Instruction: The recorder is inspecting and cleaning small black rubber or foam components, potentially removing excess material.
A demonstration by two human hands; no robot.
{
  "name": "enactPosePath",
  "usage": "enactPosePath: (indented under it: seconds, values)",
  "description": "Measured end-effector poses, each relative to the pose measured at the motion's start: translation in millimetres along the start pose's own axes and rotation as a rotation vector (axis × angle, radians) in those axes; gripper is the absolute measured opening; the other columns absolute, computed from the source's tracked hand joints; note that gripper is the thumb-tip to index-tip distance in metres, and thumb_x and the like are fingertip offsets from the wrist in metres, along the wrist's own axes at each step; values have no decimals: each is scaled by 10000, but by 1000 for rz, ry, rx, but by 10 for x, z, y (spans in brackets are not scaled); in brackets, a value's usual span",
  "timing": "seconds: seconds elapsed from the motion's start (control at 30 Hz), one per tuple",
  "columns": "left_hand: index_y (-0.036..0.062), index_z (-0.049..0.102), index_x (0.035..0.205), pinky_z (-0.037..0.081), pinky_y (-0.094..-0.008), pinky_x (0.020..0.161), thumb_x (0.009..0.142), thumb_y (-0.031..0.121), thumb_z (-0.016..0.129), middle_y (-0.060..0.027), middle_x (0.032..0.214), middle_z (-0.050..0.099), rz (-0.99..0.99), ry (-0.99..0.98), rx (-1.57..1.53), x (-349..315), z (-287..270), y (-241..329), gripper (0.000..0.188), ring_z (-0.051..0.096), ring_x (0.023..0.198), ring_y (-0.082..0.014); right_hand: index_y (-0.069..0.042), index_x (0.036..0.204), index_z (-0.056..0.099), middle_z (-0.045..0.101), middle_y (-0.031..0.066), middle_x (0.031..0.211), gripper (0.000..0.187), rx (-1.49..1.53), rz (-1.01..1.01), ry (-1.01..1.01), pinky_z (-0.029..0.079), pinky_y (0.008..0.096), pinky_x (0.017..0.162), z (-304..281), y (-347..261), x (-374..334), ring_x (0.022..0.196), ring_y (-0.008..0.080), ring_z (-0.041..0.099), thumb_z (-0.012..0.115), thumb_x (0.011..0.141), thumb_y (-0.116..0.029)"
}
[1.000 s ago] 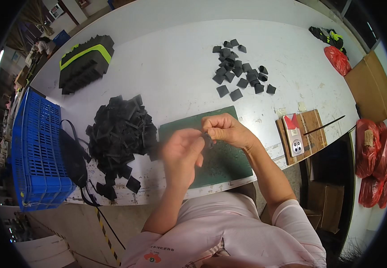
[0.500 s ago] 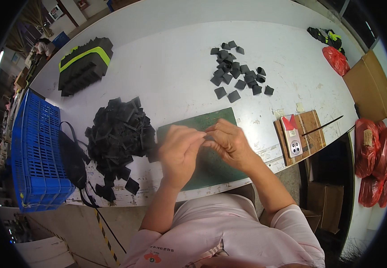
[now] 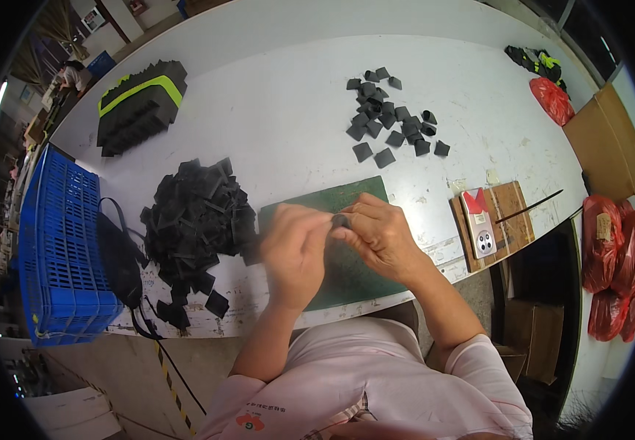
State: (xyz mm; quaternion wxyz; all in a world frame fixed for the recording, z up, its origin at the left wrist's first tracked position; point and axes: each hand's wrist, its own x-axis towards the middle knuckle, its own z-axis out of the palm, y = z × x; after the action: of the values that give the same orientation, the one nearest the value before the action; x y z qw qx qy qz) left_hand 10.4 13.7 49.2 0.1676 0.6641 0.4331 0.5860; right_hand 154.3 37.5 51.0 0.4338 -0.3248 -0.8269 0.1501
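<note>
Over the green cutting mat (image 3: 358,275), my right hand (image 3: 385,238) pinches a small black folded piece (image 3: 340,221) between thumb and fingers. The piece looks curled into a loop. My left hand (image 3: 295,253) meets it from the left with bent, closed fingers. Motion blurs that hand, and whatever lies between its fingertips cannot be made out. A big heap of flat black pieces (image 3: 196,213) lies just left of the mat. Beyond the mat, several small folded black pieces (image 3: 385,158) are scattered on the white table (image 3: 273,110).
A blue plastic crate (image 3: 64,257) stands at the left edge, with a black strapped item (image 3: 119,257) beside it. Far left is a stack of black pieces with a lime band (image 3: 141,106). A phone (image 3: 479,224) rests on a wooden board (image 3: 514,213) at right, near red bags (image 3: 603,249).
The black piece now shows more plainly at my right fingertips, looking rounder. My left hand has shifted slightly and is more blurred. The heap and scattered pieces look unchanged.
</note>
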Motion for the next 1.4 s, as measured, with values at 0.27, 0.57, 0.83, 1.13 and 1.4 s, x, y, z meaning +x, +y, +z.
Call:
enactPosePath:
  seconds: [0.27,0.57,0.83,1.13,1.4]
  values:
    - [-2,605,878,443,-265,627,706,-46,609,-94,804,578,-65,-91,-52,39,8,63,177,547,728,-181,-4,788,596,570,87,681,164,32,58,27,437,315,495,91,60,-133,603,228,524,667,682,-106]
    - [-11,543,894,376,-280,789,836,101,533,-99,913,546,-548,168,-1110,-116,4,-72,126,488,867,-163,-6,799,618,587,83,681,198,111,193,144,434,293,476,-40,-250,15,576,209,530,703,639,-88]
    - [-11,545,907,366,-273,788,845,120,531,-102,922,547,-562,175,-1071,-240,47,-114,146,480,838,-153,0,796,587,582,92,687,122,2,57,212,418,271,493,160,-70,-149,570,200,520,655,695,-9]
    - [11,611,899,435,-233,667,738,-17,580,-86,854,593,-208,-226,-234,-7,-119,-72,167,558,740,-148,-7,829,592,575,84,702,141,307,404,114,440,267,495,26,-209,-129,569,191,546,646,698,-13]
    - [-1,606,869,445,-246,609,757,-38,558,-85,784,591,-288,-145,-294,-77,-40,-86,128,560,689,-146,3,757,584,582,80,688,75,143,335,181,437,229,502,184,-125,-286,586,153,573,621,693,16]
